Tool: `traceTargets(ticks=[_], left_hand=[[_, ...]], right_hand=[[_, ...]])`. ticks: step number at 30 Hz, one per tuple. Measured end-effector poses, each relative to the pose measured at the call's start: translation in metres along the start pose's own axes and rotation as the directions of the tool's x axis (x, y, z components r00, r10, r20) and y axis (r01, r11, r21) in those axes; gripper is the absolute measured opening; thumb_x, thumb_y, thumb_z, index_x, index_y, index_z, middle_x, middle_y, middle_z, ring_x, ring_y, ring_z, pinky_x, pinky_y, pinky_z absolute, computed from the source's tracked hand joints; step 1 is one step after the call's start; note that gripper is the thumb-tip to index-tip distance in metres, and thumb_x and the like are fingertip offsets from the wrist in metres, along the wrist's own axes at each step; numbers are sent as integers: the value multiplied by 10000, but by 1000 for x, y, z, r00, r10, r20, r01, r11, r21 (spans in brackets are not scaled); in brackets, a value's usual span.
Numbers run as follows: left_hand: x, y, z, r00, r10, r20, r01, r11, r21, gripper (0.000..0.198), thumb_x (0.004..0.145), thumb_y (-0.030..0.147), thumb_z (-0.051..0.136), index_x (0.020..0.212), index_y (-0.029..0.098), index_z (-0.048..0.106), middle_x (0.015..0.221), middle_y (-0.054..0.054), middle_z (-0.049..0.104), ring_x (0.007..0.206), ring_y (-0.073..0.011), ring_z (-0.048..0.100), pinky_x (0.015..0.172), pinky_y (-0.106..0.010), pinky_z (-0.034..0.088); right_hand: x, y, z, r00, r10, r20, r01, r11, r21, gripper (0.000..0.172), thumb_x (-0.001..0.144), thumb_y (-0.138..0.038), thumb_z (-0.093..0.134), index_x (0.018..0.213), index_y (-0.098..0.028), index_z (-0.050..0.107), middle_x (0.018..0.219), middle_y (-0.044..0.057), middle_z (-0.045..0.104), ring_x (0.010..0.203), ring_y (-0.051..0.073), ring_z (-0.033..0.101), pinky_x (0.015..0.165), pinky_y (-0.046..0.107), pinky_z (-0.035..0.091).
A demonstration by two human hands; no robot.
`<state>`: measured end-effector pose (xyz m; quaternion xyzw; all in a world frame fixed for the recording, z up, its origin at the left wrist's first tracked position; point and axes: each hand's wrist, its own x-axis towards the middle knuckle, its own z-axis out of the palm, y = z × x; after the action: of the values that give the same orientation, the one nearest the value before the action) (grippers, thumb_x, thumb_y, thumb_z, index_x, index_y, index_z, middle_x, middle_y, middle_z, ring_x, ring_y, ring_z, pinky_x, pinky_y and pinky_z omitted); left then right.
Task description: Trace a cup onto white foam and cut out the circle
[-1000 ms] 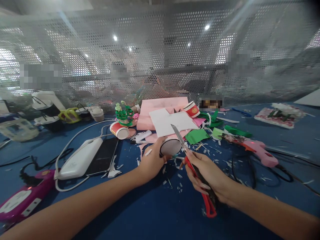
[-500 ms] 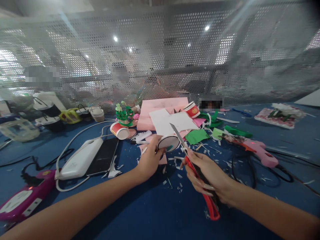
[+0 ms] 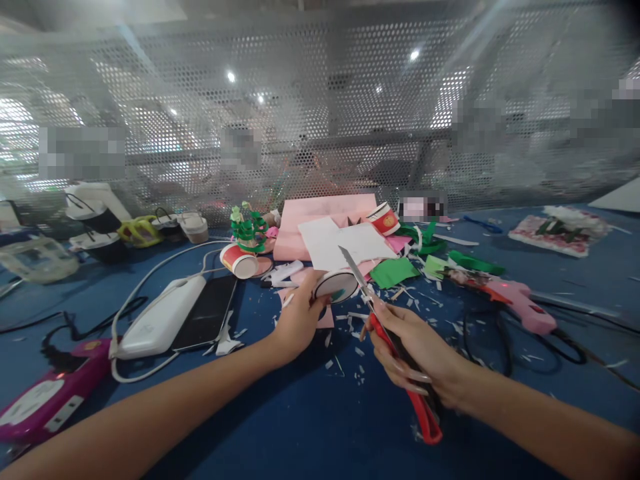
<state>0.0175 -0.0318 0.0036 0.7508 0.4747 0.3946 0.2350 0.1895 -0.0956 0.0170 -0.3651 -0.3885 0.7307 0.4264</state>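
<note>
My left hand [image 3: 299, 319] is closed round a small paper cup [image 3: 336, 287]. Its round white end, edged by a dark ring, faces me and bears a greenish mark; the sides are mostly hidden by my fingers. Gripped in my right hand [image 3: 407, 347] is a red-handled utility knife [image 3: 425, 420], its long blade [image 3: 354, 265] extended up and to the left. The blade passes just right of the cup's rim; I cannot tell whether the two touch. Beyond them lie white paper [image 3: 350, 243] and a green paper piece [image 3: 395, 273].
A pink glue gun [image 3: 525, 308] lies to the right with its cord. Leftward are a phone [image 3: 207, 313], a white power bank [image 3: 165, 317] and a purple power strip [image 3: 55, 393]. Red-and-white cups [image 3: 239, 261] lie farther back. Paper scraps litter the blue table [image 3: 310, 427].
My right hand and the knife have shifted very slightly, the handle end a touch lower. My left hand and the cup look almost still.
</note>
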Motion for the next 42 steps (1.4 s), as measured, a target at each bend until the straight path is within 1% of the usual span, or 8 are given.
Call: traceTargets(ticks=[6,15,23,27,32,35,38,42], left_hand=[[-1,-2,1,999,43,32,-43,999,13,334,745,135,469,1064,231,491,831,9,606,719,-138,541,645,-241,425],[-6,6,-2,991,105,80,-110,992,54,259,784,140,417,1014,204,518,821,-2,623,735,-131,549,689,-247,424],[-2,6,-2,1000,-7,15,6,997,76,326,748,109,461,1046,228,520,802,19,622,696,-137,549,620,-231,418],[-5,8,-2,996,80,35,-83,989,125,238,781,129,451,980,205,558,752,11,627,678,-134,550,630,-231,417],[-7,10,-2,978,178,106,-185,981,63,195,812,144,428,949,200,554,770,13,638,696,-121,564,662,-224,425],[-5,7,-1,994,88,70,-91,995,42,241,786,157,470,1018,208,509,820,5,638,754,-141,571,691,-257,429],[-3,4,0,998,-33,47,35,999,-41,305,750,164,509,1049,217,479,838,5,633,733,-146,575,641,-257,433],[-2,5,0,999,-42,28,44,995,-85,262,758,159,472,1007,223,520,846,17,624,727,-136,564,640,-243,432]], right_hand=[[0,0,-1,998,-4,56,3,999,33,355,873,-437,391,689,-158,511,304,-75,403,179,26,208,184,128,259],[0,1,-1,999,-12,38,11,999,32,341,863,-444,412,699,-160,505,319,-75,421,183,25,220,180,126,266],[-2,0,3,1000,23,15,-23,1000,-16,345,864,-457,395,694,-169,478,325,-79,426,176,27,227,176,131,261],[-3,-1,6,1000,11,-2,-11,999,-39,317,862,-438,409,698,-173,467,336,-84,431,171,31,243,175,135,271],[-3,-1,6,1000,-14,-11,14,998,-62,309,853,-443,423,707,-174,464,341,-85,436,177,37,270,180,138,283],[-3,-1,6,999,-18,-36,16,998,-68,306,849,-448,430,711,-177,461,338,-89,428,178,37,269,179,134,273],[-2,0,4,999,-25,-42,23,998,-54,324,845,-469,425,718,-175,469,357,-84,445,183,32,262,184,138,276],[0,0,1,999,-13,-34,13,1000,-21,334,861,-460,401,712,-171,476,336,-81,431,186,25,230,190,130,261]])
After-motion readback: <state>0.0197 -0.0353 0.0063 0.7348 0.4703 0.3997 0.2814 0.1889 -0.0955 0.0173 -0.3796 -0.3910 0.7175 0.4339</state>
